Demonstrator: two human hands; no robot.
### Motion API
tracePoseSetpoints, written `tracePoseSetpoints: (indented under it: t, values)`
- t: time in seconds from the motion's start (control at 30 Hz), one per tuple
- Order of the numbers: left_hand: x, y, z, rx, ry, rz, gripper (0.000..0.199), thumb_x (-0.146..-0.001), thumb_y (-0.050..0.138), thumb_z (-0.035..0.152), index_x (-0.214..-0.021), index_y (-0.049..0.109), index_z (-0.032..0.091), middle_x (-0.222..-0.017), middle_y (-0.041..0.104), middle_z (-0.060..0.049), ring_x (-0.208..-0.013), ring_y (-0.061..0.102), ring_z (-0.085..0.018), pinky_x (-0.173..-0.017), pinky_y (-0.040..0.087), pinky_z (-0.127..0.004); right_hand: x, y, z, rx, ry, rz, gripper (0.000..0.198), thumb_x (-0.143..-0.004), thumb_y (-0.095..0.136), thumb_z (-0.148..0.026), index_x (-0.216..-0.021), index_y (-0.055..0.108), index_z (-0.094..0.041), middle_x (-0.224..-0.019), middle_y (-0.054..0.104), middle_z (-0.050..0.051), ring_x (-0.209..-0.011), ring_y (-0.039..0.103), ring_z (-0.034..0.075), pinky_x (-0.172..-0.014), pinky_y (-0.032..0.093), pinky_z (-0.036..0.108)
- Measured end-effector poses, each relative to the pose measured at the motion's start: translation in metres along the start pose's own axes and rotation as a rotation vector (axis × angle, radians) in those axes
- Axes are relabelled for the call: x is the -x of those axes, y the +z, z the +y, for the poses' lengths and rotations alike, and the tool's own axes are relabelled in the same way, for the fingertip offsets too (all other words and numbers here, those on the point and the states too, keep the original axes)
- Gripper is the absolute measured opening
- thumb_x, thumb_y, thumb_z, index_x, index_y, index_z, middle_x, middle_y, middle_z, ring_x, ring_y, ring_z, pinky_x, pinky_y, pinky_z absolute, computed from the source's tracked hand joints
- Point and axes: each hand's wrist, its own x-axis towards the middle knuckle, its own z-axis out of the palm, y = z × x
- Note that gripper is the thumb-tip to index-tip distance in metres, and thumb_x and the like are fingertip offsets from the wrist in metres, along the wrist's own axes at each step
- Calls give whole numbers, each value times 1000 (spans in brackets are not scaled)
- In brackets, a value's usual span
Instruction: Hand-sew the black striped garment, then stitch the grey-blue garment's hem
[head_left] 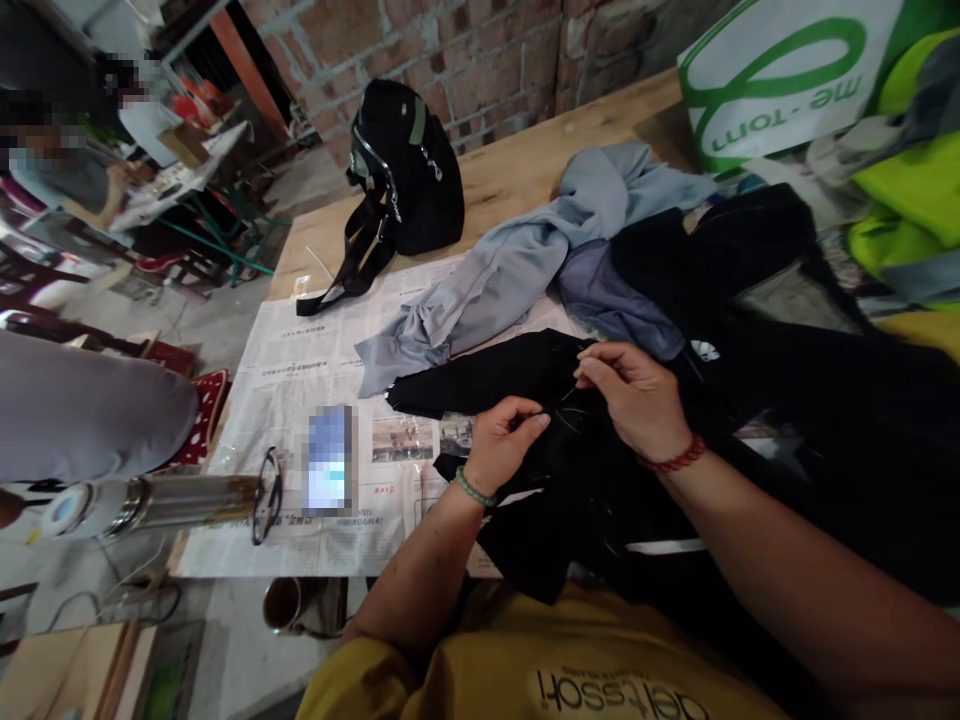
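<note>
Black cloth garment pieces [577, 490] lie bunched across the table's near right side, under both hands. My left hand [504, 445], with a green bead bracelet at the wrist, is closed in a pinch at the black cloth. Just to the right and slightly farther away, my right hand [637, 400], wearing a red bracelet, pinches a thin needle-like strand [568, 393] slanting down toward the left fingertips. Whether it is needle or thread is too fine to tell. Pale, fine thread [577, 410] curves over the cloth between the hands.
Newspaper [300, 360] covers part of the table. On it are a grey cloth [495, 290], a phone [328, 462] and a steel flask [172, 503] lying down. Behind stand a black bag [409, 165] and a white-green bag [787, 75]. Other people sit at a table far left.
</note>
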Motion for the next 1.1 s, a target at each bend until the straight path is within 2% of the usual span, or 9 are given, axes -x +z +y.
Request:
tracePoseSetpoints:
  t: [0.17,0.23,0.3,0.37,0.47,0.6,0.77,0.93,1.1]
  values:
    - [-3,0,-2,139,-127,5,17,-69,68,30,-75,63,15,-58,50,5,-52,39,-5,-50,32,-19,-13,-13,-7,-256,100,-23,18,-80,58,-38,-86,51,-22,-74,62,-1,-47,56,9,-41,41,22]
    - [-3,0,-2,212,-161,27,18,-68,68,30,-76,63,15,-60,52,5,-54,40,-5,-52,33,-18,-18,-17,-6,-349,65,-22,21,-79,59,-39,-85,49,-22,-76,64,-1,-57,63,12,-42,44,21]
    - [-4,-1,-1,281,-186,49,18,-67,70,29,-75,63,15,-63,54,4,-56,42,-5,-54,34,-18,-21,-20,-5,-389,-45,32,19,-80,59,-37,-85,49,-21,-78,65,0,-67,67,16,-47,50,24]
    - [-4,0,1,325,-203,70,19,-64,71,29,-74,63,14,-64,55,4,-58,44,-5,-57,36,-18,-22,-22,-3,-318,-203,136,14,-83,57,-32,-87,51,-20,-80,66,0,-72,68,17,-53,53,26]
    - [-5,0,3,344,-220,89,21,-62,73,29,-73,63,15,-63,56,4,-58,45,-5,-57,36,-18,-19,-24,-2,-21,-445,291,10,-86,52,-26,-90,55,-17,-86,66,3,-77,68,16,-62,55,29]
    - [-5,0,5,355,-227,94,20,-61,73,28,-73,64,15,-63,56,4,-58,44,-5,-57,35,-19,-18,-30,-1,268,-600,417,13,-88,49,-23,-91,57,-14,-93,66,7,-84,67,17,-68,56,32]
    - [-5,-1,5,365,-235,95,21,-60,73,28,-72,64,14,-63,56,4,-59,45,-5,-58,36,-19,-24,-37,0,337,-638,519,17,-90,46,-23,-96,57,-12,-93,66,8,-83,67,16,-69,56,33]
    - [-5,-1,5,367,-238,97,19,-61,73,27,-72,63,14,-62,55,5,-57,44,-5,-57,34,-19,-29,-39,1,359,-598,578,22,-91,43,-27,-95,57,-11,-90,66,8,-81,67,15,-69,55,32]
    - [-5,-1,5,380,-221,106,18,-61,73,26,-72,63,14,-64,56,4,-59,45,-5,-59,36,-19,-29,-37,0,309,-540,558,22,-91,44,-28,-93,57,-11,-89,65,7,-79,67,15,-67,54,30]
